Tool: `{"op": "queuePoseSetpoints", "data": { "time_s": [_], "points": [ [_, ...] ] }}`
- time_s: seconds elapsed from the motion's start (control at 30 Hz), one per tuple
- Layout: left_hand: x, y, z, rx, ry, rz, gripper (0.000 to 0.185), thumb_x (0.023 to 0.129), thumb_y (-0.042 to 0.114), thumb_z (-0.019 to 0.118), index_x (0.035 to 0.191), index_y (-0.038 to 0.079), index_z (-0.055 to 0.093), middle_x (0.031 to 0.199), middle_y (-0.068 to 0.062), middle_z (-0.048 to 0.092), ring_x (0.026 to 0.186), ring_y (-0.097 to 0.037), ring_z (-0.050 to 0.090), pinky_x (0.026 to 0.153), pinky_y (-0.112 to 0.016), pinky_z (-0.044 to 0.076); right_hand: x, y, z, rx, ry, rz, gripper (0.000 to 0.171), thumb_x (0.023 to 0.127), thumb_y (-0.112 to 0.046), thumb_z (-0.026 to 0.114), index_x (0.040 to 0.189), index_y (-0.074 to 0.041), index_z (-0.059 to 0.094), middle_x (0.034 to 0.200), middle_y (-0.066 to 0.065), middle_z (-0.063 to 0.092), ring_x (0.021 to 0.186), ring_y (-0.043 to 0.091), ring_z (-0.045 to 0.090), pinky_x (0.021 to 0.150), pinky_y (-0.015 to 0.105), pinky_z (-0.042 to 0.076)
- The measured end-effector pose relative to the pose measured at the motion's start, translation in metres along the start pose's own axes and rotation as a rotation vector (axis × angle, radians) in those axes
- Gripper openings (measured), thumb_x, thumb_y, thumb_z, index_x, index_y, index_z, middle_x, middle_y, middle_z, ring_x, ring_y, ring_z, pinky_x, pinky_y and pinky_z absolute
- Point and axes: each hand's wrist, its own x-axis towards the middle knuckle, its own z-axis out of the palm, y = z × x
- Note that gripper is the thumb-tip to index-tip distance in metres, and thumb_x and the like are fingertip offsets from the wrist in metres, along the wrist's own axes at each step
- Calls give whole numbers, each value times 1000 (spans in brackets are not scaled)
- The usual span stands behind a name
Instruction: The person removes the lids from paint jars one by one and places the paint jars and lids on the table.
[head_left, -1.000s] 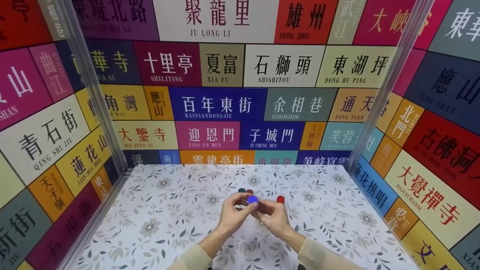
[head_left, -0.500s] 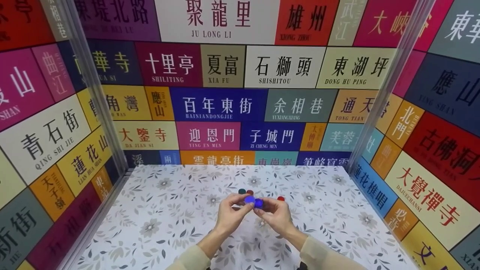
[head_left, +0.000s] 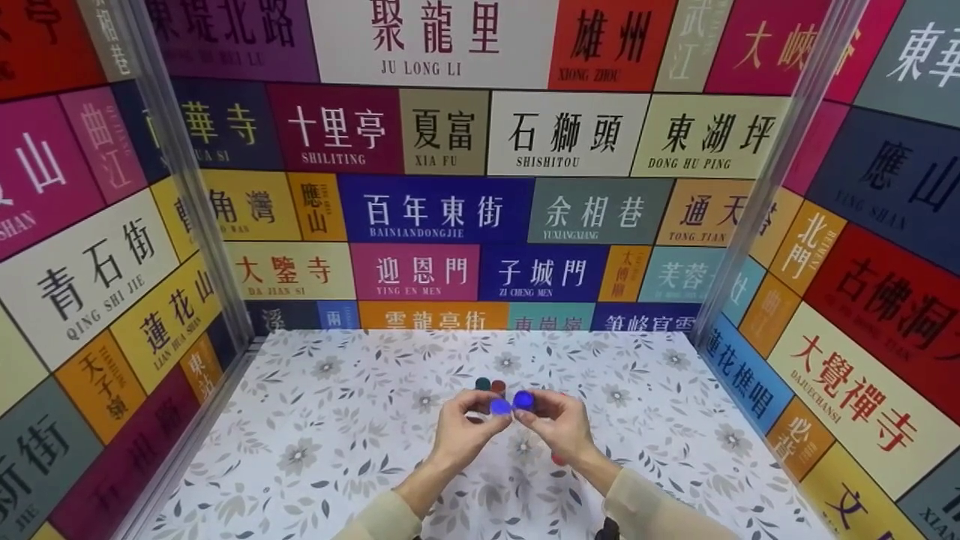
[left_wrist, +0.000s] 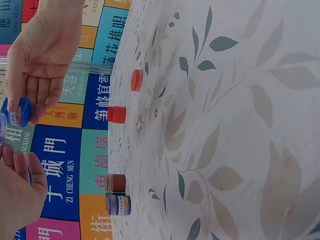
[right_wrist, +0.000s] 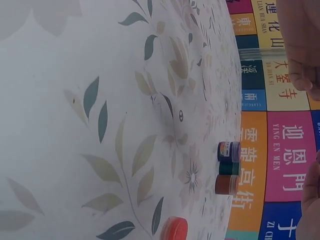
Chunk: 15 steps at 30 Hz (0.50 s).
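Pinching blue jar (head_left: 524,400), right hand (head_left: 559,426); left hand (head_left: 463,430) grip pinches blue lid (head_left: 499,406).

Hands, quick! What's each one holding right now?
Left hand: pinching a small blue round piece at its fingertips.
Right hand: pinching a small blue pot at its fingertips.

**A staged recording booth, not a lived-in room**

The place looks like a purpose-built booth. Three walls (head_left: 435,210) stand close around a small table (head_left: 315,450) and are papered with bright panels printed with Chinese place names and their romanised spellings, such as "JU LONG LI" and "SHISHITOU". Metal corner posts (head_left: 780,165) join the walls. A leaf-and-flower patterned cloth covers the tabletop.
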Motion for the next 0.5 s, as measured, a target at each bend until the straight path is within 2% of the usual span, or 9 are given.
{"op": "queuePoseSetpoints", "data": {
  "time_s": [0.17,0.4,0.5],
  "points": [
    [-1,-1,0,66,-51,-17,32,86,25,96,110,10,81,106,-9,81,96,-11,70,82,-26,60,5,2,-4,-12,30,-36,28,88,2,91,115,3,85,104,24,82,87,11,80,83,25,66],
    [-4,-5,4,147,-127,27,31,86,26,95,113,12,87,104,-14,78,92,-12,68,78,-21,61,10,9,-12,-10,54,-108,30,85,8,92,114,3,85,102,26,77,88,8,76,78,23,67],
    [-6,-6,7,160,-147,38,33,85,23,94,115,10,87,102,-15,76,93,-17,68,76,-20,60,11,12,-16,-21,70,-95,30,84,9,92,113,3,85,102,25,77,87,5,77,78,21,66]
  ]
}}
